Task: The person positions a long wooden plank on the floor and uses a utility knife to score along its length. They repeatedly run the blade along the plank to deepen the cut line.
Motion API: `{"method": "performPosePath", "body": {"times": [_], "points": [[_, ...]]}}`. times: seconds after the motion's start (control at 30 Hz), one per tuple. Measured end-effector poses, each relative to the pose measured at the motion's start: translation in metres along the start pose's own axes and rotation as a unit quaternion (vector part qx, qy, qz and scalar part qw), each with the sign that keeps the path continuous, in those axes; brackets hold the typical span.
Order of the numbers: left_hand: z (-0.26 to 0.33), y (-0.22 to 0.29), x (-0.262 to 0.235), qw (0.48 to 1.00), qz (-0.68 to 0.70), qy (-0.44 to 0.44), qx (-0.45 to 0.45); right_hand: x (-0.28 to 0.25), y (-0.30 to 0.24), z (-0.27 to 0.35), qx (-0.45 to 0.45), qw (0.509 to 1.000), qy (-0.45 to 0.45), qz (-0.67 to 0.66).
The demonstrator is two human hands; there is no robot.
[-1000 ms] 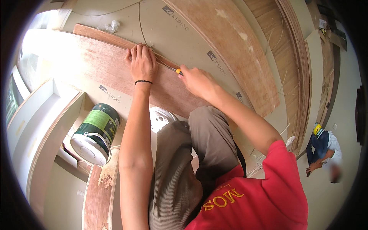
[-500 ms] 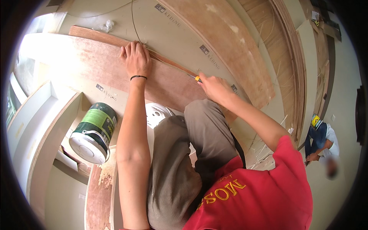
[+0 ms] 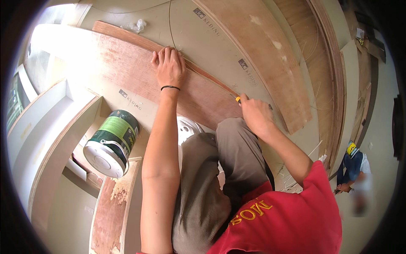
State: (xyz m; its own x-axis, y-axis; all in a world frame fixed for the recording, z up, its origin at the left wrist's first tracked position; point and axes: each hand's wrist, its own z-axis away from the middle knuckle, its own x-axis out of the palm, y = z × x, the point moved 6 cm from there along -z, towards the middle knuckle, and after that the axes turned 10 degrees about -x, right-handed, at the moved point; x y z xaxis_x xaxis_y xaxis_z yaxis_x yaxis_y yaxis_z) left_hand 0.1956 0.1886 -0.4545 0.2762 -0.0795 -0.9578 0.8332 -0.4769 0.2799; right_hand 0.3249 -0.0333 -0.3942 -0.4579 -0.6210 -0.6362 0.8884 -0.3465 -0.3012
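A long reddish-brown wooden board (image 3: 203,95) lies across in front of my knees, with a second, narrower strip of wood (image 3: 127,36) showing along its far edge. My left hand (image 3: 170,65) is closed over that far edge, fingertips curled and partly hidden. From beside its fingers a thin dark strand (image 3: 171,23) runs up and away. To the right, my right hand (image 3: 256,113) grips a screwdriver-like tool (image 3: 238,99) with a yellow-and-black handle. Its thin metal end touches or nearly touches the board's edge; most of the handle is hidden in my fist.
At left lie a green bucket with a white lid (image 3: 112,144) and a white open-sided panel frame (image 3: 63,127). Near it is a worn board (image 3: 111,211). More wooden boards (image 3: 258,55) lie at the right. A person (image 3: 354,169) sits at the far right.
My view has shifted, moving the scene right in the picture. My right hand has slid a little farther right along the board's edge with the tool. My left hand stays on the edge.
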Motion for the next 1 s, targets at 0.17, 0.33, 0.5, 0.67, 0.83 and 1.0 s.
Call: {"method": "performPosePath", "body": {"times": [0.17, 0.33, 0.5, 0.67, 0.83, 1.0], "points": [[0.001, -0.005, 0.000, 1.000, -0.005, 0.022, 0.006, -0.041, -0.018, 0.001, 0.007, 0.999, -0.052, -0.005], [0.001, -0.003, 0.001, 1.000, -0.001, 0.018, 0.005, -0.056, -0.034, -0.040, -0.046, 0.994, 0.051, -0.084], [0.002, -0.002, 0.001, 1.000, 0.000, 0.018, 0.011, -0.040, -0.040, -0.077, -0.085, 0.983, 0.093, -0.131], [0.002, -0.005, 0.002, 1.000, -0.008, 0.012, -0.001, -0.043, -0.053, -0.090, -0.097, 0.982, 0.094, -0.129], [0.003, -0.003, 0.001, 1.000, -0.001, 0.012, -0.003, -0.034, -0.056, -0.099, -0.081, 0.983, 0.079, -0.145], [0.000, -0.004, 0.000, 1.000, 0.011, 0.021, 0.001, -0.033, -0.053, -0.095, -0.078, 0.986, 0.066, -0.132]]}}
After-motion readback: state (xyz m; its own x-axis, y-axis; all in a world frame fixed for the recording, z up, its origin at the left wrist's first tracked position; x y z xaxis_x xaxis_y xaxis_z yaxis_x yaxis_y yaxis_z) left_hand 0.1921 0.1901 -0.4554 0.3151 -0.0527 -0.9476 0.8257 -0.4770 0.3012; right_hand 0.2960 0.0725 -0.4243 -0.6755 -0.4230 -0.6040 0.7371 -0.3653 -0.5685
